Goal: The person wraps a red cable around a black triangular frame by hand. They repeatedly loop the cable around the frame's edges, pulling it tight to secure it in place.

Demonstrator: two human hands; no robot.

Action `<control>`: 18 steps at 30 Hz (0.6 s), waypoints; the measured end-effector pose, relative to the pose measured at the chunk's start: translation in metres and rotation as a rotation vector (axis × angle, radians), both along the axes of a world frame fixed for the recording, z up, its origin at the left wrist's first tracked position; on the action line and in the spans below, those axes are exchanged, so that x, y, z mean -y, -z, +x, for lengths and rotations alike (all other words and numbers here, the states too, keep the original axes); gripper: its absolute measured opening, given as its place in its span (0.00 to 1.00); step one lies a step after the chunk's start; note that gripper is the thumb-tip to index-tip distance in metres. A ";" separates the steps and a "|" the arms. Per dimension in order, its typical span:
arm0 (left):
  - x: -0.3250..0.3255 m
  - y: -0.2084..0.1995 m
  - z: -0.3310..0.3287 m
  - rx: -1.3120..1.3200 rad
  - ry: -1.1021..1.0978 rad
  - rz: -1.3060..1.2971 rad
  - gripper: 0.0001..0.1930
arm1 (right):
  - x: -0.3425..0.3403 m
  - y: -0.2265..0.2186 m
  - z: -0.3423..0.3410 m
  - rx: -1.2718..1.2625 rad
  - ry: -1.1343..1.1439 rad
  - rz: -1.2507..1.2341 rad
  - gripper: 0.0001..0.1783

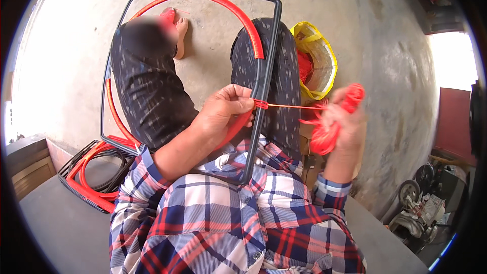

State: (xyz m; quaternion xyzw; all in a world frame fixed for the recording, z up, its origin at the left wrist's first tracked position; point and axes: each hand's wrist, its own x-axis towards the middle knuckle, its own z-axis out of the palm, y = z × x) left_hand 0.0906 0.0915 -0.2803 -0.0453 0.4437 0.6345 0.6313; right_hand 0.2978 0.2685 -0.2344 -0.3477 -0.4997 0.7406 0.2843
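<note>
A dark metal frame (276,35) with a red-wrapped hoop (243,20) inside it rests across my lap. My left hand (223,111) pinches the frame's right bar where red cord (291,105) is knotted around it. The cord runs taut to the right into my right hand (345,122), which is blurred and closed on a bundle of red cord (324,137). Both hands sit above my knees in dark patterned trousers.
A yellow bag (324,56) holding red cord stands on the concrete floor by my right knee. More frames with red wrapping (91,172) are stacked at the lower left. A wheeled machine (421,208) stands at the lower right beside a wall.
</note>
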 end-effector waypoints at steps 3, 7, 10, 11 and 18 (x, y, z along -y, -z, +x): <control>-0.002 -0.010 -0.004 0.053 0.019 0.009 0.07 | -0.053 0.002 0.062 0.041 0.249 0.070 0.06; -0.003 -0.003 -0.006 0.008 0.042 0.035 0.13 | -0.151 0.056 0.225 -0.214 0.566 0.052 0.09; -0.006 0.000 -0.006 0.013 0.032 0.030 0.15 | -0.142 0.062 0.215 -0.195 0.642 0.031 0.12; -0.006 -0.002 -0.006 0.008 0.017 0.017 0.16 | -0.120 0.058 0.184 -0.169 0.673 0.002 0.14; 0.000 -0.026 0.000 -0.046 -0.113 0.263 0.23 | 0.032 0.030 -0.016 0.287 -0.757 0.593 0.18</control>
